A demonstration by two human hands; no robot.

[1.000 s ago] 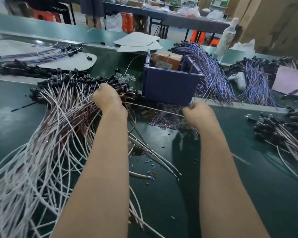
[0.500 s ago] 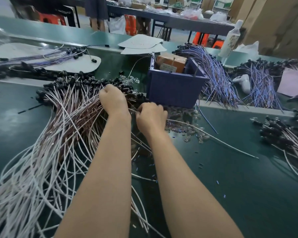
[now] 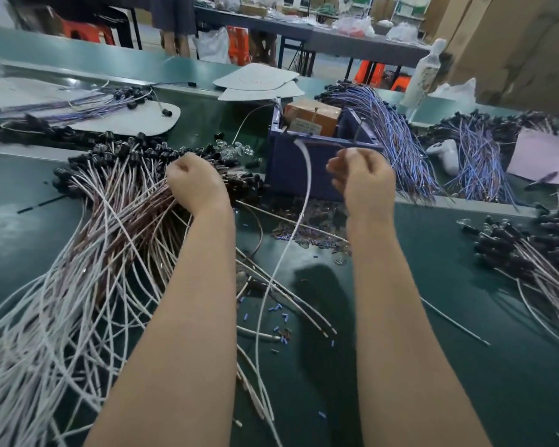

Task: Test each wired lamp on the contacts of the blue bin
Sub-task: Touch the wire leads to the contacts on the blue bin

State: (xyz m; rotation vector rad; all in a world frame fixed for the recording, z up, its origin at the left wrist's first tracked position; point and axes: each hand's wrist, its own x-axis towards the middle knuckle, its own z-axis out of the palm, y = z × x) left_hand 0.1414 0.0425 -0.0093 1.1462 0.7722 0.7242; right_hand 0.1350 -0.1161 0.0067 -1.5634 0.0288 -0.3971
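– Green bench [image 3: 433,317] is drowning in harnesses, lol. You're only getting started, I reckon. Your left hand [image 3: 196,182] is digging curled fingers into a huge heap of white-and-brown lamps [image 3: 110,227]. Whether it's actually gripping any, I can't tell.

– Agreed, loads are waiting. Your right hand [image 3: 363,180] is hovering just in front of the blue bin [image 3: 291,175], fingertips pinching one wired lamp [image 3: 309,182]. Its white lead is dropping from the bin's front rim, left of those fingers, down onto the bench. A brown strand is running along the rim into your pinch.

– So you're looking mid-test on that one. No glow is showing, as far as I can see, and blur is hiding the socket.

– What's the bin holding? I'm seeing a brown cardboard box [image 3: 312,119] sitting inside, beyond your right fingers. Thin metal pins [image 3: 357,132] are sticking up at the rim, and I'm guessing those are the contacts.

– A smaller pile with dark sockets [image 3: 530,250] is lying well off to the right of your right fingers. Those might be the tested ones, but nothing's proving it. Blue-wired bundles [image 3: 394,137] are stacking up beside the bin too.
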